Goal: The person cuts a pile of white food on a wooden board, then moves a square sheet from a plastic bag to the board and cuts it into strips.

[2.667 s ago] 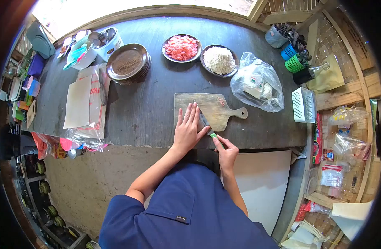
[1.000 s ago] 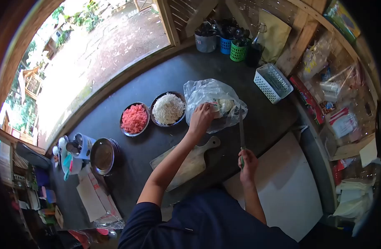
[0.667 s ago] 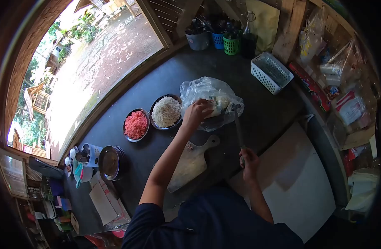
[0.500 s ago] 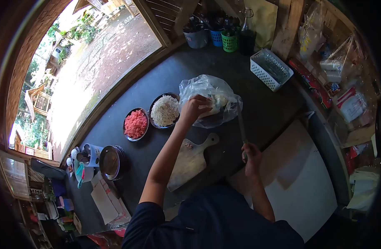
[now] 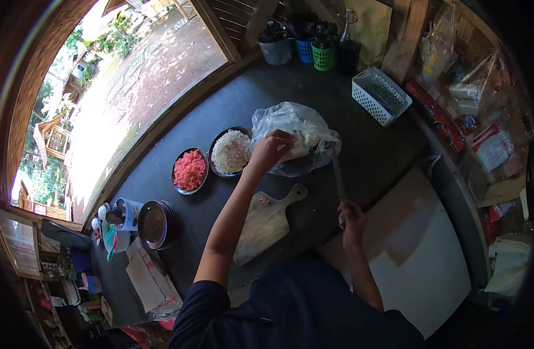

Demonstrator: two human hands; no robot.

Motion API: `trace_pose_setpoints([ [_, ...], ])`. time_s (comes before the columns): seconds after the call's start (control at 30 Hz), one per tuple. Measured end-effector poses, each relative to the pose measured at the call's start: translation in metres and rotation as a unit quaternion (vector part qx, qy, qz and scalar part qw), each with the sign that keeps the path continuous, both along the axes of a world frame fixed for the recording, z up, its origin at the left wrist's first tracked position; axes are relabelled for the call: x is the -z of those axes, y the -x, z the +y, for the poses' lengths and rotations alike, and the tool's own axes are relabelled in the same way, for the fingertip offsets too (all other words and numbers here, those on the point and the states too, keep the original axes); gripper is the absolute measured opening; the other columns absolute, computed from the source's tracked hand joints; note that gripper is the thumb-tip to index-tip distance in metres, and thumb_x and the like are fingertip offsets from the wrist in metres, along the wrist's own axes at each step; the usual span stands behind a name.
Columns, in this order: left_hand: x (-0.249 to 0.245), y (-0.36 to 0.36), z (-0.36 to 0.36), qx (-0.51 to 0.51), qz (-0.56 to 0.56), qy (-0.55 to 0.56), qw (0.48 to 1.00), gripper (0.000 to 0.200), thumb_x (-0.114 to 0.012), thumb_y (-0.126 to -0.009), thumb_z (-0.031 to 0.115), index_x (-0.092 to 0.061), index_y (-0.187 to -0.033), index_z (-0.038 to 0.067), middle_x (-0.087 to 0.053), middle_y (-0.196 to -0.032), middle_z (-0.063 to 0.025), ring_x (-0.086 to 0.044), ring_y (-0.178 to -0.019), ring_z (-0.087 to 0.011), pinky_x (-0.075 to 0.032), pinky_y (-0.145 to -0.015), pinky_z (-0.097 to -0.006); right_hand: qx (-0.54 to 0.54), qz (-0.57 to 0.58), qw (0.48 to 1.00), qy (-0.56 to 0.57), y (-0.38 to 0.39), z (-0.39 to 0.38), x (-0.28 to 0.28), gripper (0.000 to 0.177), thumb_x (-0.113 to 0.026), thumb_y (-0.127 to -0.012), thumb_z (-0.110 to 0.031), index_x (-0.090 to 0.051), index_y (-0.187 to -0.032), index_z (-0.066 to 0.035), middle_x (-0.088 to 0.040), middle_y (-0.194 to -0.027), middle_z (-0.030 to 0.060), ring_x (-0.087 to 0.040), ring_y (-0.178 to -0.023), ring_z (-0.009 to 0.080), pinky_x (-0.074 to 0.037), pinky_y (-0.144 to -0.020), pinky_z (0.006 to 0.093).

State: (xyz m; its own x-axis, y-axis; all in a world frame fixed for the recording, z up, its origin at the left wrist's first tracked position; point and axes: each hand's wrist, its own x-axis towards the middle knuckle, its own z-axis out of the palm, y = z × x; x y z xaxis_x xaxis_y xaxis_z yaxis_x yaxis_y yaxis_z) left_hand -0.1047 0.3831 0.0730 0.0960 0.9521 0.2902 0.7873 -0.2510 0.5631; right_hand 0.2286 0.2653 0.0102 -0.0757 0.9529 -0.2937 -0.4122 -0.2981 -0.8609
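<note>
On the dark table lies a clear plastic bag [image 5: 296,119] with something pale inside that I cannot name. My left hand [image 5: 274,148] is at the bag's near side, its fingers bent and closed on the plastic. In my right hand [image 5: 352,221] is the handle of a knife [image 5: 339,179]. The blade points away from me, and its tip reaches the bag's right edge. Nearer to me is a worn cutting board [image 5: 264,224] with small reddish scraps on it. Left of the bag are a bowl of white shreds [image 5: 232,152] and a bowl of pinkish-red shreds [image 5: 190,171].
Stacked dark bowls [image 5: 154,225] and a container of utensils [image 5: 127,214] stand at the left. At the back are a green basket [image 5: 324,58] of cutlery, a dark bottle [image 5: 349,52] and a white perforated basket [image 5: 381,96]. A white panel [image 5: 418,256] adjoins the table at right.
My left hand has shifted very slightly on the bag. The knife and my right hand stay nearly where they were, and the whole view has tilted a little.
</note>
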Motion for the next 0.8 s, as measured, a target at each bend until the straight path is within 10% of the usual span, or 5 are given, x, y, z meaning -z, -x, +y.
trace_pose_setpoints([
  [0.8, 0.007, 0.002, 0.001, -0.009, -0.063, 0.007, 0.998, 0.022, -0.081, -0.091, 0.019, -0.087, -0.111, 0.013, -0.076, -0.124, -0.0115, -0.072, -0.115, -0.0319, -0.057, -0.099, -0.0428, -0.011, -0.031, 0.999, -0.006, 0.007, 0.005, -0.006, 0.029, -0.082, -0.1, -0.023, -0.074, -0.116, -0.001, -0.07, -0.089, -0.0003, -0.052, -0.059, 0.0018, -0.035, -0.049, 0.0218],
])
